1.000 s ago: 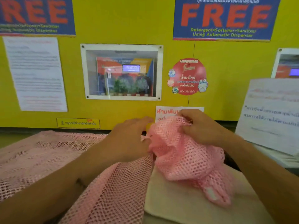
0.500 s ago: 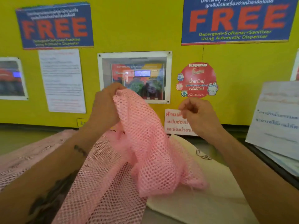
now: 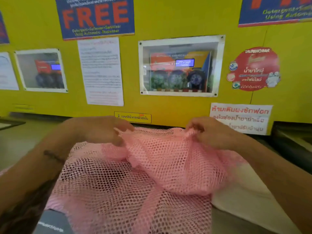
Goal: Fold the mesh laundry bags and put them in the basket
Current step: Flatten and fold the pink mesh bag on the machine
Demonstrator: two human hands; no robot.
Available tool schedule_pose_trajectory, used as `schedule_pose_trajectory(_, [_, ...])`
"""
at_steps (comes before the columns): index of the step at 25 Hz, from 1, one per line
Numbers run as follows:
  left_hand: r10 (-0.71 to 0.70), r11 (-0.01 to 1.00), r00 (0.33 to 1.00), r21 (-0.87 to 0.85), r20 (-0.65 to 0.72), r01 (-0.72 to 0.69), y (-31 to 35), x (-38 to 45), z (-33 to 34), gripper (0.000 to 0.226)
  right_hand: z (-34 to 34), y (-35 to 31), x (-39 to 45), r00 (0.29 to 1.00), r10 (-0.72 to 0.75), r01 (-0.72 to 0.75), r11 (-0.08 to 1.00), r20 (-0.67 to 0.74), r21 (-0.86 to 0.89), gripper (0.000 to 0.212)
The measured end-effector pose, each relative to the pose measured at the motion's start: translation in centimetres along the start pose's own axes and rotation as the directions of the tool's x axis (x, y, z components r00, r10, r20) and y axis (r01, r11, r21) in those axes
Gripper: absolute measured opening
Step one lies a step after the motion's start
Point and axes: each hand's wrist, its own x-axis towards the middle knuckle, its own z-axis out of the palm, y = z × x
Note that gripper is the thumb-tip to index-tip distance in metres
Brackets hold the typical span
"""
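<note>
- Mesh laundry bag (image 3: pixel 168 162), pink, lies bunched on the table (image 3: pixel 20 142) in front of a yellow wall (image 3: pixel 168 107); its raised top edge runs left to right between the two hands, and the rest sags toward the viewer.
- Left hand (image 3: pixel 104 130) sits at the bag's left upper corner, fingers loosely curled; motion blur hides whether the fingertips actually pinch the mesh, so I cannot tell.
- More pink mesh (image 3: pixel 104 191) is spread flat under and in front of the bunched bag, reaching the bottom edge; whether it is a second bag or part of the same one is unclear.
- Right hand (image 3: pixel 209 132) pinches a gathered fold at the bag's right upper corner, fingers curled round it.
- White cloth (image 3: pixel 243 196) lies under the bag's right side, partly covered by mesh and by the right forearm.
- Dark grey object (image 3: pixel 52 222) at the lower left is cut off by the frame; its lettering is unreadable.
</note>
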Motion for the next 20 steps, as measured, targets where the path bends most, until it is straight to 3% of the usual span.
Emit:
schedule_pose_trajectory(2, [0.175, 0.887, 0.960, -0.387, -0.220, -0.251, 0.7, -0.8, -0.5, 0.045, -1.1, -1.5, 1.5, 0.968, -0.047, 0.093, 0.980, -0.247, 0.175, 0.036])
schedule_pose_trajectory(3, [0.197, 0.831, 0.918, -0.438, -0.343, -0.342, 1.2, -0.5, -0.4, 0.040, -1.6, -2.4, 2.0, 0.949, -0.054, 0.142, 0.953, -0.311, 0.269, 0.038])
schedule_pose_trajectory(4, [0.194, 0.828, 0.890, -0.418, -0.412, -0.374, 1.9, 0.2, -0.1, 0.040, -2.0, -3.5, 2.3, 0.940, -0.053, 0.178, 0.919, -0.338, 0.352, 0.039])
schedule_pose_trajectory(6, [0.204, 0.898, 0.890, -0.285, -0.407, -0.336, 2.7, 2.3, 1.8, 0.046, -2.0, -4.8, 2.5, 0.948, -0.058, 0.194, 0.883, -0.312, 0.427, 0.041])
schedule_pose_trajectory(8, [0.218, 0.950, 0.948, -0.173, -0.232, -0.260, 2.6, 4.1, 3.9, 0.059, -1.0, -5.0, 2.7, 0.960, -0.063, 0.165, 0.915, -0.274, 0.369, 0.035])
schedule_pose_trajectory(10, [0.251, 0.963, 0.964, -0.081, -0.086, -0.258, 1.7, 5.3, 5.4, 0.053, 0.3, -4.3, 2.9, 0.960, -0.066, 0.123, 0.973, -0.274, 0.195, 0.025])
schedule_pose_trajectory(12, [0.270, 0.963, 0.957, 0.022, -0.108, -0.270, 0.7, 6.0, 5.4, 0.030, 1.1, -3.0, 2.9, 0.969, -0.062, 0.054, 0.998, -0.240, -0.038, 0.013])
schedule_pose_trajectory(14, [0.222, 0.975, 0.930, 0.043, -0.293, -0.220, -0.2, 6.5, 3.9, 0.019, 1.2, -1.7, 2.5, 0.982, 0.013, -0.031, 0.995, -0.186, -0.098, 0.013])
schedule_pose_trajectory(15, [0.186, 0.981, 0.883, 0.024, -0.430, -0.195, -0.7, 6.7, 2.8, 0.017, 1.2, -1.3, 2.5, 0.983, 0.050, -0.059, 0.997, -0.177, -0.046, 0.016])
schedule_pose_trajectory(17, [0.141, 0.985, 0.701, 0.031, -0.699, -0.167, -0.9, 7.1, 0.1, 0.015, 1.3, -1.7, 2.9, 0.973, 0.068, -0.047, 0.994, -0.219, 0.100, 0.019])
schedule_pose_trajectory(19, [0.205, 0.975, 0.475, 0.136, -0.856, -0.176, -0.3, 6.6, -2.1, 0.016, 1.4, -3.2, 3.9, 0.962, 0.028, 0.022, 0.984, -0.273, 0.178, 0.020])
schedule_pose_trajectory(20, [0.252, 0.961, 0.399, 0.177, -0.882, -0.214, 0.1, 6.1, -2.8, 0.017, 1.3, -4.0, 4.4, 0.962, 0.011, 0.055, 0.972, -0.274, 0.230, 0.020])
